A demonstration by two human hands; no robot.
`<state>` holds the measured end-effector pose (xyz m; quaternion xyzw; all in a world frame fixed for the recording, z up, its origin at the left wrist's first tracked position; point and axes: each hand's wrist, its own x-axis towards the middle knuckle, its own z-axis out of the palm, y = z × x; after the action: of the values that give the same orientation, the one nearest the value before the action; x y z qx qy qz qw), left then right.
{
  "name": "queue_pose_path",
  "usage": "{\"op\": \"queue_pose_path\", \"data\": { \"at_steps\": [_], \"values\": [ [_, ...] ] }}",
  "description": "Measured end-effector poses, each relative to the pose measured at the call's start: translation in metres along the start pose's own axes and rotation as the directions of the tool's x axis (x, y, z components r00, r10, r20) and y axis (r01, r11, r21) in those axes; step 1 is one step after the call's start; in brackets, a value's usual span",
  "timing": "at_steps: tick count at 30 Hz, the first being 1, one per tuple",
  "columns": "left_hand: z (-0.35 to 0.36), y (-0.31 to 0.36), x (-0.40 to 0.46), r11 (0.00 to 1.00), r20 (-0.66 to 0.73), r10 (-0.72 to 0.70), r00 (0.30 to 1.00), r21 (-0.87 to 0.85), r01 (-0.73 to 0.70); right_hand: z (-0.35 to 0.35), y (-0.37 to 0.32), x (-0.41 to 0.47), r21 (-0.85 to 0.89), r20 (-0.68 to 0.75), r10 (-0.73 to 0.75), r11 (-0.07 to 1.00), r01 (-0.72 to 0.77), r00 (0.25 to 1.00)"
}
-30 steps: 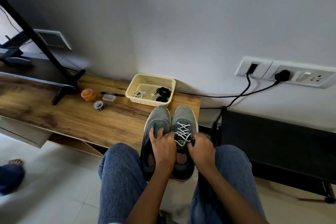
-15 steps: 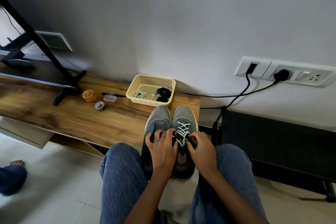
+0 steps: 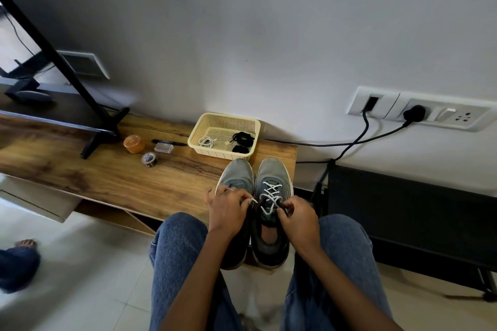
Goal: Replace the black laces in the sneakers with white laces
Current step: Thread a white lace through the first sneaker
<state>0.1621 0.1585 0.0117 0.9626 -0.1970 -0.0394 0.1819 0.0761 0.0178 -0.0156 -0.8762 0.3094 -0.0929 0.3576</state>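
The left hand [image 3: 228,207] pinches one end of the white lace [image 3: 270,197] at the near eyelets of the right sneaker [image 3: 271,212], and the right hand [image 3: 298,219] pinches the other end on the shoe's far side. Half a second ago both hands lay closer over the tongue; now they have drawn apart, and the lace ends run outward to the fingers. The lace crosses up the right sneaker, while the left sneaker [image 3: 236,177] just beside it shows no lace, partly hidden by the left hand. Both shoes stand toes toward the wall on the wooden bench [image 3: 107,172], heels over its near edge. Behind them a cream basket [image 3: 223,118] holds a coiled white lace [image 3: 206,141] and the black laces [image 3: 242,140]. Left of it lie a pen [image 3: 168,141], a small clear box [image 3: 163,147], an orange jar [image 3: 134,144] and a tape roll [image 3: 148,159].
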Motion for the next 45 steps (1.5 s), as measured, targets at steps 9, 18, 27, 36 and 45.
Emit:
{"op": "queue_pose_path", "data": {
  "at_steps": [9, 18, 27, 36, 45],
  "values": [
    [-0.009, -0.023, -0.007, 0.984, -0.147, -0.166, 0.975, 0.042, 0.173, 0.001, -0.003, -0.001, -0.009, -0.022, -0.004, 1.0, 0.004, 1.0],
    [0.006, 0.007, -0.007, 0.989, 0.011, 0.089, 0.996, 0.12, -0.09, -0.002, 0.003, 0.003, 0.103, 0.03, -0.037, 0.994, 0.034, 0.999],
    [0.012, 0.01, -0.011, 0.994, -0.064, 0.015, 0.998, 0.109, -0.008, -0.019, 0.004, 0.013, 0.24, 0.195, 0.152, 0.95, -0.198, 0.969],
    [0.012, 0.009, -0.01, 0.992, -0.137, -0.027, 0.99, 0.12, 0.044, -0.04, 0.018, 0.023, 0.088, 0.224, 0.247, 0.958, -0.272, 0.943],
    [0.009, 0.003, -0.005, 0.998, 0.02, 0.062, 0.998, 0.021, -0.063, -0.036, 0.004, 0.02, 0.076, 0.284, 0.133, 0.984, -0.161, 0.949]
  ]
}}
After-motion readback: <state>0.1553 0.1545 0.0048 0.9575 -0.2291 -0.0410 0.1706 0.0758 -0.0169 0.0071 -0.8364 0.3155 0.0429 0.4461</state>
